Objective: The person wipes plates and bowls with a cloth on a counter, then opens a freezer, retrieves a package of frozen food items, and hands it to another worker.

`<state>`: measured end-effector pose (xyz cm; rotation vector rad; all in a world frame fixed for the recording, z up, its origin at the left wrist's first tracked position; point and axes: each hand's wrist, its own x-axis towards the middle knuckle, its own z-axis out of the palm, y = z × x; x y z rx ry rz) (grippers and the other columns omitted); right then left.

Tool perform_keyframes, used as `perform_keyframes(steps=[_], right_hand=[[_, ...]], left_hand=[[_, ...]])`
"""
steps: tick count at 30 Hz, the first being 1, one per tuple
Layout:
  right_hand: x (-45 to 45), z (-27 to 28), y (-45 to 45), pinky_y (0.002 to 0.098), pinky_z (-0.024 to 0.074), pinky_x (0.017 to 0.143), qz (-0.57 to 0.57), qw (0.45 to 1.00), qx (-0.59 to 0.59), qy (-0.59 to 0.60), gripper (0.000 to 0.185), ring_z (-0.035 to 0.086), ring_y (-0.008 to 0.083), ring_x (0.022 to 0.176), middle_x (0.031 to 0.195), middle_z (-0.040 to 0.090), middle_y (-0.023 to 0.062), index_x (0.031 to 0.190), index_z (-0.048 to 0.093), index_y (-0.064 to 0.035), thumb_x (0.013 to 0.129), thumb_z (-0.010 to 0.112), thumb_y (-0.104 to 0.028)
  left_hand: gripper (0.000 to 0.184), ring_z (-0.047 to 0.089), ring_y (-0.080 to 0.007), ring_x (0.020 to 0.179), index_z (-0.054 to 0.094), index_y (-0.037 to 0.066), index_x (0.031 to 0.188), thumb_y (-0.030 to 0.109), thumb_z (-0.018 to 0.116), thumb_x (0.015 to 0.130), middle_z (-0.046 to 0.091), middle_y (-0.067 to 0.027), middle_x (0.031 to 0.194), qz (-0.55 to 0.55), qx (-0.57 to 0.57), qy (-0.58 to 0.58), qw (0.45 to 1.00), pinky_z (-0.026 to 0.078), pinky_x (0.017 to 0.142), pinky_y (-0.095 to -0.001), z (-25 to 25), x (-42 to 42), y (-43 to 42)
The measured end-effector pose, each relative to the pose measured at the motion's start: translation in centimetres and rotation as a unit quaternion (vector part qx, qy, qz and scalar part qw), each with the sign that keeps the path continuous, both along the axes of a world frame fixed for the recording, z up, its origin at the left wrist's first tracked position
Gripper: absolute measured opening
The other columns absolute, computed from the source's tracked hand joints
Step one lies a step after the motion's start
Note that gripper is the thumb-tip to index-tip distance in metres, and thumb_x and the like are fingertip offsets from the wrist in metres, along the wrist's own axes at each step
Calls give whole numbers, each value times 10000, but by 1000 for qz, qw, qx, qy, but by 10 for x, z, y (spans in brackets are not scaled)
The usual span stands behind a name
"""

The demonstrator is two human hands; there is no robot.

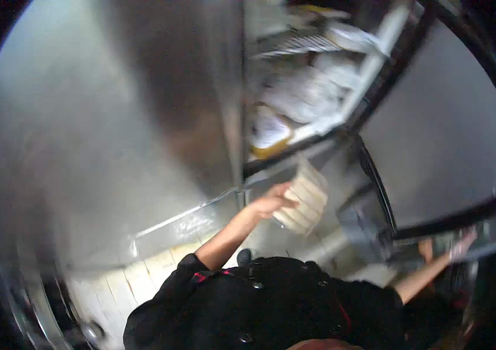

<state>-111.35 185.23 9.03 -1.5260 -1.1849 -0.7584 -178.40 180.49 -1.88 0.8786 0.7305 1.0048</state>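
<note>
My left hand [272,202] is closed around a clear plastic pack [306,205] of pale, long rolled pieces lying side by side; what they are made of I cannot make out. Hand and pack are just in front of the lower edge of an open fridge compartment [318,140]. Out to the right, my right hand [462,244] is at the outer edge of the swung-open fridge door [446,116]. Blur smears its fingers, so their grip on the door edge is unclear.
Inside the fridge are a wire shelf [294,45], white plastic bags [303,93] and a yellow-edged container [271,131]. A closed steel door [114,116] fills the left side. Pale floor tiles [137,280] lie below, with a dark shoe [244,256] on them.
</note>
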Motion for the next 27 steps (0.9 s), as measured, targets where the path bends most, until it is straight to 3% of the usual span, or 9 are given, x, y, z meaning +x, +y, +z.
perform_keyframes(steps=[6,8,9,12,16,17,19,22,27], right_hand=[[-292,-64,83,376,396,973,170,978,-116,-24,426,525,297,1119,1228,554,163,1237,514,6,949,388,-282],[-383,-75,96,374,396,974,284,950,-122,-41,433,525,294,1122,1230,553,163,1237,514,6,951,380,-290],[-420,-78,98,373,395,975,333,933,-124,-52,437,524,293,1123,1231,552,163,1237,514,6,952,376,-295],[-487,-77,87,371,395,976,453,879,-131,-71,449,523,288,1127,1234,550,163,1238,514,6,955,364,-307],[-560,-66,53,367,394,978,562,811,-137,-88,464,521,282,1132,1239,548,162,1240,514,6,959,348,-325],[-574,-63,40,367,394,979,579,799,-133,-91,469,521,281,1134,1240,547,162,1240,515,6,960,344,-329],[-609,-56,11,365,393,980,618,772,-117,-95,477,520,278,1136,1243,546,162,1241,515,6,961,336,-337],[-674,-46,-47,362,393,981,690,712,-87,-96,489,519,273,1140,1246,544,162,1242,515,5,964,325,-350],[-764,-16,-201,358,392,983,789,613,1,-41,511,516,266,1146,1252,541,161,1243,515,5,969,305,-372]], left_hand=[[560,577,-259,1016,523,-9,1199,4,579,641,616,-182,1079,135,-54,334,931,464,846,-376,-154,-33,-78],[418,606,-322,962,599,-19,1067,53,577,656,625,-248,1010,198,-77,496,842,466,843,-390,-293,-55,-111],[336,618,-349,926,641,-19,970,84,581,656,632,-259,956,207,-124,545,803,471,819,-402,-224,-63,-155],[332,613,-348,905,592,-32,1025,207,584,795,626,-261,940,175,-274,501,802,467,779,-429,-265,-86,-267],[333,610,-350,912,609,39,1072,87,622,743,636,-202,992,416,-300,568,644,482,792,-417,-351,-61,-450],[282,623,-319,971,654,39,1009,108,625,737,648,-190,1005,420,-464,532,571,498,786,-403,-366,-58,-466],[647,617,-347,908,378,76,1346,51,603,740,631,-208,1025,468,-573,433,514,485,784,-405,-349,-41,-511],[305,616,-314,1001,646,17,1015,114,627,727,648,-177,1041,526,-641,331,450,501,815,-394,-354,-14,-581],[384,614,-330,1001,619,-37,1046,149,608,711,623,-233,1067,635,-640,182,392,511,797,-407,-335,65,-683]])
